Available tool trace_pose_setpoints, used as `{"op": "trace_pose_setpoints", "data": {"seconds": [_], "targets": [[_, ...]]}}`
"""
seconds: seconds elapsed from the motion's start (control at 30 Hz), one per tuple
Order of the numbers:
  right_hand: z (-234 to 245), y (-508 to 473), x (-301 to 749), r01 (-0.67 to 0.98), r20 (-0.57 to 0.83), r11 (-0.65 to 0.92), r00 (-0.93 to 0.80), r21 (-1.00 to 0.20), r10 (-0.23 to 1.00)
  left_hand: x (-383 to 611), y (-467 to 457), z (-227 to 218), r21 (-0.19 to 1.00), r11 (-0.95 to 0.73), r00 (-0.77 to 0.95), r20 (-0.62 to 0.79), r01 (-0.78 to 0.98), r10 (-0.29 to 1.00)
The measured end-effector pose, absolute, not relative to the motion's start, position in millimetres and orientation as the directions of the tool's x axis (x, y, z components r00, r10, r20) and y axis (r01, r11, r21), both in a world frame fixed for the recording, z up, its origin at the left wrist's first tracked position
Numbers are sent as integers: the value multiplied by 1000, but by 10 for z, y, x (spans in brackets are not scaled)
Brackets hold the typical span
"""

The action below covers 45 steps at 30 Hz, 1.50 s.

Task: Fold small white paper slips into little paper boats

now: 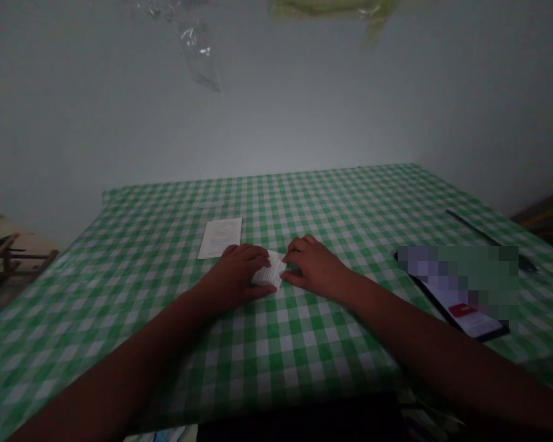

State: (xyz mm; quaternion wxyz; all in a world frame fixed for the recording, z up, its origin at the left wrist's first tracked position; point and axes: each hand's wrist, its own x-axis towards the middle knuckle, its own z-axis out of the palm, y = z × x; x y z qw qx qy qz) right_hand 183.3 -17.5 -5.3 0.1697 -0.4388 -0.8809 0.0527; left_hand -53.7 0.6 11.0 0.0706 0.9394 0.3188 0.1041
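A small white sheet of printed paper (273, 270) lies between my two hands, low over the checked tablecloth. My left hand (233, 274) covers its left part, the fingers curled over the top and the thumb along the lower edge. At the right edge, the bent fingers and thumb of my right hand (314, 267) grip the paper. How much of it is folded under my left hand is hidden. A second printed sheet or booklet (221, 237) lies flat just beyond my left hand, touched by neither hand.
A green and white checked cloth (276, 344) covers the table. On the right lies a phone with a lit screen (477, 319), partly blurred out, and behind it a thin dark stick (477, 226). A wall (276, 116) rises behind the table; wooden furniture (16, 261) stands at left.
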Motion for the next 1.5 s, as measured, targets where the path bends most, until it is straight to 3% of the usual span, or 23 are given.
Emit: {"op": "trace_pose_setpoints", "data": {"seconds": [0.23, 0.43, 0.9, 1.13, 1.5], "targets": [[-5, -224, 1794, 774, 256, 596, -545, -211, 798, -443, -86, 43, 225, -778, 773, 134, 586, 621], [-3, -240, 1806, 768, 251, 600, -549, -227, 797, -435, -138, 92, 170, -787, 774, 148, 593, 616], [-48, -189, 1752, 698, 349, 699, -623, -156, 700, -437, -116, 159, 211, -800, 783, 178, 561, 596], [42, -294, 1727, 700, 398, 704, -615, -120, 681, -457, -109, 170, 173, -828, 750, 355, 534, 558], [19, -341, 1724, 669, 524, 709, -531, -223, 666, -435, -114, 171, 117, -853, 754, 418, 509, 507]]}}
